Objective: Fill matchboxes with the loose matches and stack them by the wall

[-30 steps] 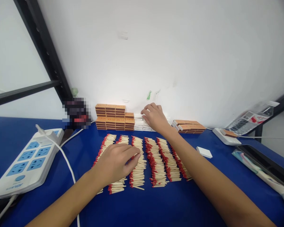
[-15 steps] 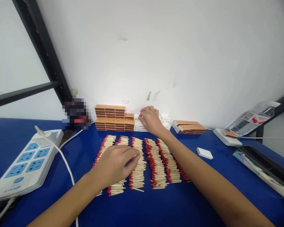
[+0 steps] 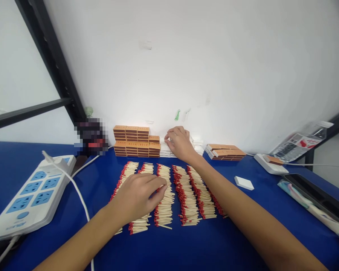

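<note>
My left hand (image 3: 139,195) hovers over the left rows of matches (image 3: 164,210), red heads to the left. Its thumb and forefinger tips come together, and I cannot make out anything between them. At the back, my right hand (image 3: 179,143) reaches onto a stack of small white matchbox trays (image 3: 165,151) against the wall. The fingers there are bent with the thumb close to the forefinger; whatever they grip is hidden. Left of that stack stand piled orange-brown matchboxes (image 3: 132,145). My right forearm covers part of the rightmost match row.
More matchboxes (image 3: 227,151) lie back right, and a white tray (image 3: 244,183) lies alone. A power strip (image 3: 35,195) with a white cable stands left. On the right are a white block (image 3: 271,164) carrying one matchbox, a plastic bottle (image 3: 302,142) and a phone (image 3: 316,192).
My right hand has shifted very slightly at the white trays. My left hand has stayed in place, and the matches and boxes look unchanged.
</note>
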Demonstrator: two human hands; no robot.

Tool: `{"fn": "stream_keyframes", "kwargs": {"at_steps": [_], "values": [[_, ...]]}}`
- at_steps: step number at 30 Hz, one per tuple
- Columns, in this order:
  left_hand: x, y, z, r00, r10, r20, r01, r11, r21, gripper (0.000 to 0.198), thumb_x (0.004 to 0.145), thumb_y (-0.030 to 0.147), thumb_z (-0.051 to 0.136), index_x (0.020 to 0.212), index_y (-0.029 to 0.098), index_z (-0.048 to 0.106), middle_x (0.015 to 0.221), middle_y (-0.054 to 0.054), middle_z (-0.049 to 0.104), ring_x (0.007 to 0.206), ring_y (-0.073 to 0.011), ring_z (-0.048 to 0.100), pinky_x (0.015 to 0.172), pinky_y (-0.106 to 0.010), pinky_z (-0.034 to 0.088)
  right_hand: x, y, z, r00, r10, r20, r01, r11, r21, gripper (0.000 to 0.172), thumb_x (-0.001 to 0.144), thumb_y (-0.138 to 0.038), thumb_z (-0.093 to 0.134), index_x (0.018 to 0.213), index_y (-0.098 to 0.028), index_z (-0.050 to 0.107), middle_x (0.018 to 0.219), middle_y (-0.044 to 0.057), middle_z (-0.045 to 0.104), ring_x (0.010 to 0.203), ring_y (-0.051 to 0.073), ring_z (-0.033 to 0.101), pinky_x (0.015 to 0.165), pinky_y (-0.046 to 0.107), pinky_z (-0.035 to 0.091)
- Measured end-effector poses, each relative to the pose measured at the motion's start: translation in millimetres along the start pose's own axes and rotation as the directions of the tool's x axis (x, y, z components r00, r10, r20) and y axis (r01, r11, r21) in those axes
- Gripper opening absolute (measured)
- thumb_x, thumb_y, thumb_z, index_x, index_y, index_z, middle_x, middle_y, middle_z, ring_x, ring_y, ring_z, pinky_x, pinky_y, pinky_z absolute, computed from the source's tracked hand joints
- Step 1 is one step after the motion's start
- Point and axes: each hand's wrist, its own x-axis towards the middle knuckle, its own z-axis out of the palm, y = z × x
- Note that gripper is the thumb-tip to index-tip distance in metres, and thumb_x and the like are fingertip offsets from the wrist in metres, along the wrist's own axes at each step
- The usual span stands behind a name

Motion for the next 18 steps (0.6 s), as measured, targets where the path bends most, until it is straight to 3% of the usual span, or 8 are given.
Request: {"fn": "stream_keyframes", "kwargs": {"at_steps": [6, 18], "values": [[1.2, 1.1, -0.9, 1.000, 0.007, -0.004, -0.007, 1.000, -0.002, 0.012, 0.101, 0.018, 0.060, 0.100, 0.018, 0.073, 0.076, 0.001, 0.071, 0.061, -0.0134, 0.063, 0.061, -0.028, 0.046, -3.1, -13.3, 0.5, 0.994, -0.108, 0.012, 0.108, 0.994, 0.001, 0.011, 0.099, -0.026, 0.067, 0.094, -0.020, 0.075, 0.125, 0.016, 0.069, 0.127, 0.035, 0.049, 0.105, 0.053, 0.034], [1.9, 1.2, -0.9, 1.000, 0.008, -0.007, -0.008, 1.000, 0.004, 0.014, 0.102, 0.019, 0.059, 0.099, 0.019, 0.072, 0.076, 0.001, 0.072, 0.062, -0.0136, 0.064, 0.061, -0.029, 0.048, -5.8, -17.3, 5.8, 0.988, -0.155, -0.017, 0.154, 0.987, -0.041, 0.024, 0.102, -0.037, 0.066, 0.090, -0.019, 0.076, 0.124, 0.016, 0.070, 0.126, 0.035, 0.051, 0.106, 0.054, 0.035]]}}
